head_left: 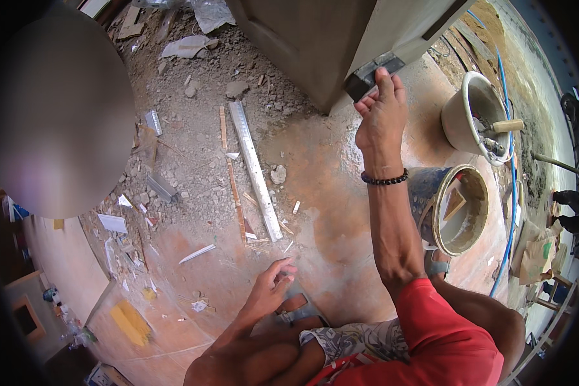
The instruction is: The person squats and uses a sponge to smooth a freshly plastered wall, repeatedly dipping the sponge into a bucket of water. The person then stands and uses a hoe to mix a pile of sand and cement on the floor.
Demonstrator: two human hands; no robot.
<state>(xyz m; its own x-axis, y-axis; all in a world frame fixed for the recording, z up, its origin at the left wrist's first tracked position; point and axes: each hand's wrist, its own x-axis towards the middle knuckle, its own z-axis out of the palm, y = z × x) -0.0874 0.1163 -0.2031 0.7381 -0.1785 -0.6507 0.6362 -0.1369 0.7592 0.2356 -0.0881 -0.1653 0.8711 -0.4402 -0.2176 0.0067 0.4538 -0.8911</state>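
A black block (360, 83) is clamped between the thumb and fingers of the right hand (385, 119), by the lower edge of the grey column's (392, 32) right face. That edge could be chipped if the block were tilted or pressed unevenly. The left hand (271, 287) is held empty above the floor (331, 238), its fingers loosely parted. On the brown bag (538, 256), a green mark is seen; no lettering can be made out.
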